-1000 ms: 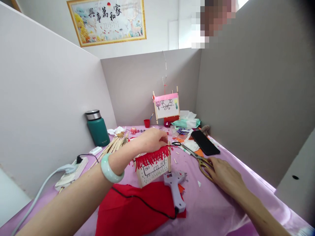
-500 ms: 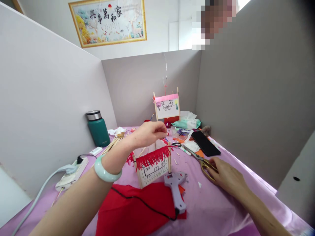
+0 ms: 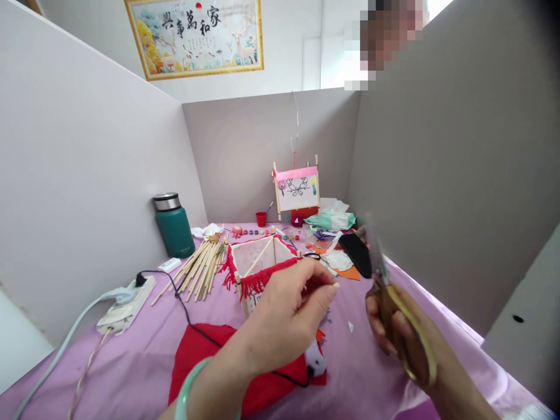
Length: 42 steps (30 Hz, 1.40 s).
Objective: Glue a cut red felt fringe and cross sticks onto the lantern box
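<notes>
My left hand [image 3: 291,312], with a pale green bangle [image 3: 188,385] at the wrist, is closed in a pinch. A tiny pale tip, like the end of a thin wooden stick [image 3: 336,286], pokes out between thumb and finger. My right hand [image 3: 406,332] grips gold-handled scissors [image 3: 380,280], blades pointing up and blurred. Partly behind my left hand stands a box-shaped lantern frame [image 3: 245,256] of sticks and white panels, with red fringe [image 3: 271,273] along its top. A glue gun [image 3: 315,359] lies mostly hidden under that hand, on red cloth [image 3: 201,344].
Wooden sticks [image 3: 201,271] lie left, near a green bottle [image 3: 174,227] and a power strip [image 3: 126,309]. A finished-looking lantern [image 3: 297,189] hangs at the back. A phone [image 3: 355,255], wipes [image 3: 332,220] and scraps sit right. Grey partitions [image 3: 271,157] enclose the table.
My left hand has come from above the lantern towards me and to the right, now in front of it. My right hand has lifted the scissors off the table and turned them upright.
</notes>
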### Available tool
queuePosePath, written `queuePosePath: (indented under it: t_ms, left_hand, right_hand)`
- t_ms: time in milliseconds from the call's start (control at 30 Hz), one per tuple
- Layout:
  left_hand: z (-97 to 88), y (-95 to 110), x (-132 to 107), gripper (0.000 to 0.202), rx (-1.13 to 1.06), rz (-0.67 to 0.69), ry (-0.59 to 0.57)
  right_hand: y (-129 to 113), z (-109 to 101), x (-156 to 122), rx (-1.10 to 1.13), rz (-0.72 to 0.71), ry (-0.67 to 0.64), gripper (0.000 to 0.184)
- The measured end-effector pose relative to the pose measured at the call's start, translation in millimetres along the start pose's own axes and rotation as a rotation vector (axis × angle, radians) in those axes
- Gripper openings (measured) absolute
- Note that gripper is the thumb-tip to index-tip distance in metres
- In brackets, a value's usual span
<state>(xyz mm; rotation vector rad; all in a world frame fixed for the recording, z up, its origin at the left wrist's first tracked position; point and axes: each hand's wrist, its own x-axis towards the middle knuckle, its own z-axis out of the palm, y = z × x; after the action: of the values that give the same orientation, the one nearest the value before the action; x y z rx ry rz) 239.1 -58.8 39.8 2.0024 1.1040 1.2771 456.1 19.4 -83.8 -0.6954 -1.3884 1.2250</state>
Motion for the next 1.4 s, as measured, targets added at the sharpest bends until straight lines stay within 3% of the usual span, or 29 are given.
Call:
queuePosePath:
  t_ms: [100,233,367,533,733,1133,1400]
  left_hand:
    - [13.2,-22,-4,0.011,-0.109,-0.128,0.043]
    - [16.2,-31,-5,0.013,-0.223,-0.194,0.104]
    - [11.7,-31,-4,0.015,-0.304,-0.196,0.15]
    - [5.9,-37,-5,0.011,-0.297,-0.134,0.173]
    - [4.7,-38,-10,0.005,-0.274,-0.039,0.122]
    - [4.8,-41,-12,0.006,-0.188,0.042,0.143]
    - [5.3,-40,-14,0.007,-0.1,0.06,0.16]
  right_hand:
    - [0,13,-19,-0.116,0.023,-0.068,0.074]
    - [-10,29,-31,-0.309,-0.068,-0.128,0.079]
    - [-26,43,-32,-0.54,-0.199,-0.149,0.071]
    - [-33,47,-30,-0.729,-0.252,-0.116,0.065]
    - [-30,51,-29,-0.734,-0.203,-0.144,0.065]
    - [-38,59,-32,-0.687,-0.078,-0.152,0.065]
    - [-41,63,-32,-0.691,-0.103,-0.145,0.069]
